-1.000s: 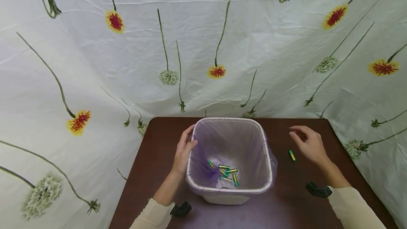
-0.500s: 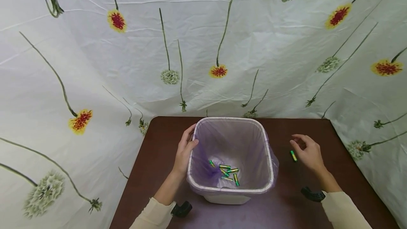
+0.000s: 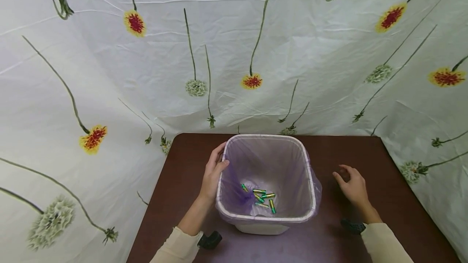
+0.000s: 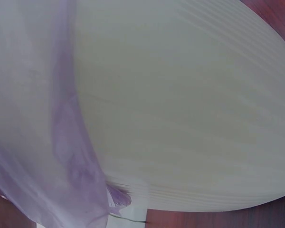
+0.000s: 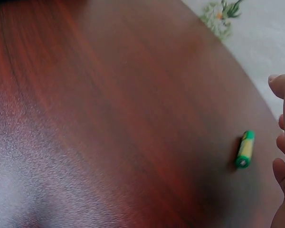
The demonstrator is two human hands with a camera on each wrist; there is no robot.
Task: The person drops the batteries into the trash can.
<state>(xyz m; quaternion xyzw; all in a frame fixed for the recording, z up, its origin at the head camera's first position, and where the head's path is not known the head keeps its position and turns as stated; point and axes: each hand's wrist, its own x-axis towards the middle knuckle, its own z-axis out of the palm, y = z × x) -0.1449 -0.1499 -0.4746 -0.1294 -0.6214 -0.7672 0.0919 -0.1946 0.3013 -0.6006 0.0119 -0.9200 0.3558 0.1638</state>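
Observation:
A white bin (image 3: 261, 229) with a purple plastic liner (image 3: 317, 186) stands on the table. Several green-and-gold batteries (image 3: 268, 195) lie loose at its bottom. My left hand (image 3: 210, 178) grips the bin's left rim, thumb over the edge and fingers along the outside. The left wrist view is filled by the bin's pale wall (image 4: 180, 109) and hanging liner; that hand is hidden there. To the right of the bin, my right hand (image 3: 353, 187) hovers with loosely bent fingers, holding nothing. A single battery (image 5: 245, 149) lies on the table beside its fingers, hidden by the hand in the head view.
The dark brown tabletop (image 3: 186, 153) extends on both sides of the bin. A white flower-printed cloth (image 3: 226, 52) hangs behind the table and along its sides. Black wrist straps (image 3: 210, 240) sit by both sleeves.
My right hand has come down and toward me, now covering the single battery in the head view. My left hand keeps its grip on the bin rim, and the bin stays put.

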